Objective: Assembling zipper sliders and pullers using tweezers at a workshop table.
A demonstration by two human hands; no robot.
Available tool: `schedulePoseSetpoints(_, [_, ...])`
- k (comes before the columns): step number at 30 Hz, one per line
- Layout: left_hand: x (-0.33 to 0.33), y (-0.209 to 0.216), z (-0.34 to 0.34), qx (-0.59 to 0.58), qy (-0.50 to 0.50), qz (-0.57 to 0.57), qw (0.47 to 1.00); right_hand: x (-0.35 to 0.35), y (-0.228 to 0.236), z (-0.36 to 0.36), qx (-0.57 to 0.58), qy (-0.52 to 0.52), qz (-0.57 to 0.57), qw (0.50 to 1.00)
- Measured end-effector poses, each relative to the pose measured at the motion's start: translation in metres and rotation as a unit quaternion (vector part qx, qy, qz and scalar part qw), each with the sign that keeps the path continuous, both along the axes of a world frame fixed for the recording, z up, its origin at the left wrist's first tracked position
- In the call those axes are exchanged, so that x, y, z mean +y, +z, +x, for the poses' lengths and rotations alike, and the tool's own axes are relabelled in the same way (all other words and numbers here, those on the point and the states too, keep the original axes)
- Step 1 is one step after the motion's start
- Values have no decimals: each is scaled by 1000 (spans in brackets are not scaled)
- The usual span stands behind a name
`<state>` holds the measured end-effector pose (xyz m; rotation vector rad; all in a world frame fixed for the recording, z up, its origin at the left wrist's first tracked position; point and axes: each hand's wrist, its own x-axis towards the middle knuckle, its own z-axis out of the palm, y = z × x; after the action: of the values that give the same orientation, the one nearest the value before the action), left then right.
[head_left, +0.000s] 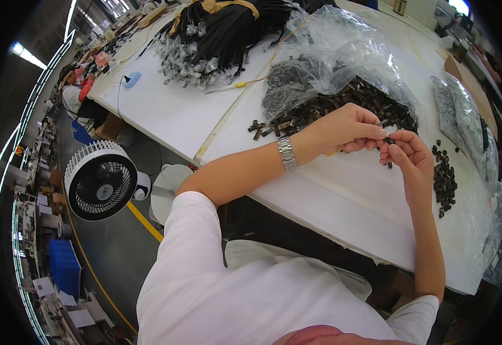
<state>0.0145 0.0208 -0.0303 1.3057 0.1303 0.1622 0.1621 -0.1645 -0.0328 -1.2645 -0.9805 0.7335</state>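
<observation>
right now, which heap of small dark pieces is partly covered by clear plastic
The larger heap, beyond the left hand; the smaller heap, right of the right hand, lies uncovered.

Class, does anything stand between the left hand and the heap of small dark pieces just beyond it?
At the near side, nothing visible: the heap lies uncovered beyond the left hand. Farther back, clear plastic drapes over part of it.

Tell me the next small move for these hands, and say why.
Probably a slight press or twist of the small dark piece between the fingertips before reaching elsewhere. The right hand pinches it and the left hand's fingertips meet it there, so both hands seem occupied; the loose pile beside the right forearm can wait.
</observation>
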Motion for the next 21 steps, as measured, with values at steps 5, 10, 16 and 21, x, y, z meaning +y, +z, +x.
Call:
schedulePoseSetpoints(5, [1, 7, -12, 10, 50, 85, 995, 18, -2, 1, 25, 30, 30, 999])
schedulePoseSetpoints(10, [-11, 11, -6, 39, 59, 170, 983, 16, -9, 15, 37, 0, 28, 999])
schedulePoseSetpoints(16, [-11, 12, -7, 42, 51, 166, 984, 16, -7, 14, 63, 58, 15, 996])
schedulePoseSetpoints(21, [-13, 9, -11, 26, -1, 20, 999, 9, -14, 7, 136, 116, -3, 984])
